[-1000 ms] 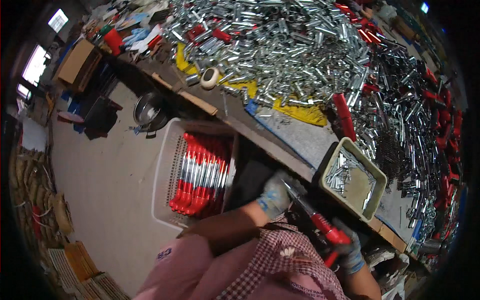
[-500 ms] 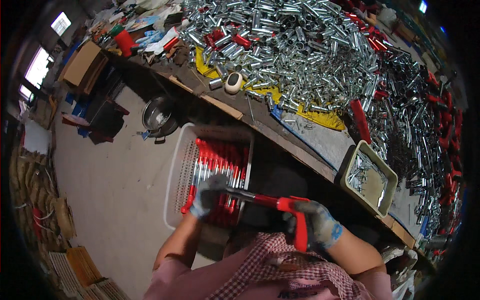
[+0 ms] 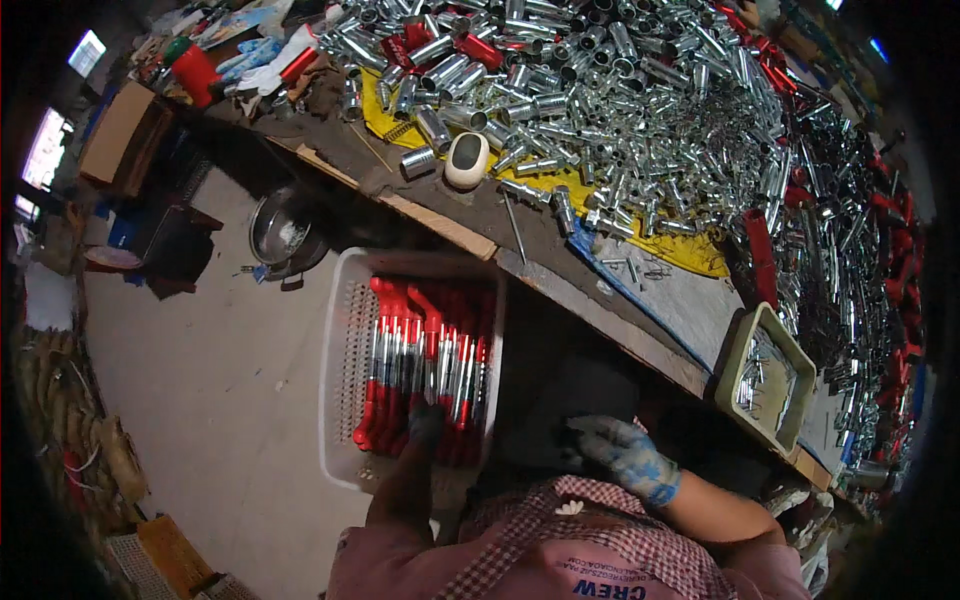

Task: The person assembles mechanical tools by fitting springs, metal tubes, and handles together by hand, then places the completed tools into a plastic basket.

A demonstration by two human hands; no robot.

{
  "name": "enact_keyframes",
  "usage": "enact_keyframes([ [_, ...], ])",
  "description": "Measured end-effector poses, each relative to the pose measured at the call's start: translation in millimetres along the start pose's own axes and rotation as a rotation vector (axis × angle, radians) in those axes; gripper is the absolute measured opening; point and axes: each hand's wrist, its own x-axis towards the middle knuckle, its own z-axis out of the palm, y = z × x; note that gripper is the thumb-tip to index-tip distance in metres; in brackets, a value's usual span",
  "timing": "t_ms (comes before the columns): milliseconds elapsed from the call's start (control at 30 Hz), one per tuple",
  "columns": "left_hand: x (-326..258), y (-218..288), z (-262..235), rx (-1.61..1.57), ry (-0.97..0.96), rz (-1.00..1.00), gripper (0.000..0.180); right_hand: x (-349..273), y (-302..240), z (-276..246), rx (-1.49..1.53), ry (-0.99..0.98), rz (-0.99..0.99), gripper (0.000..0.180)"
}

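A white plastic basket (image 3: 342, 372) stands on the floor under the bench edge, filled with red-handled metal tools (image 3: 420, 350) lying side by side. My left hand (image 3: 426, 422), in a dark glove, reaches down into the basket and rests on the near ends of the tools; its fingers are hard to make out. My right hand (image 3: 628, 458), in a blue-grey glove, hovers to the right of the basket, near my lap, fingers apart and nothing in it.
A long workbench (image 3: 560, 280) runs across the view, covered with a large pile of shiny metal tubes (image 3: 620, 90) and red parts. A small tray of metal bits (image 3: 765, 380) sits at its near edge. A metal bowl (image 3: 280, 228) and cardboard box (image 3: 115, 130) lie left.
Both hands carried a red-handled tool from the bench side leftward to the basket. My right hand no longer holds it, and my left hand has dropped into the basket.
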Motion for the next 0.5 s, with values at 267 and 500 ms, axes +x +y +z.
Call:
enact_keyframes([
  [267, 79.2, -40.4, 96.4, -0.352, -0.112, -0.009, 0.052, -20.1, 14.3, -16.9, 0.014, 0.169, -0.011, 0.033],
  [500, 151.8, -79.4, 124.4, -0.798, -0.129, 0.101, 0.032, -10.3, 13.7, -23.5, -0.036, 0.180, 0.037, 0.030],
])
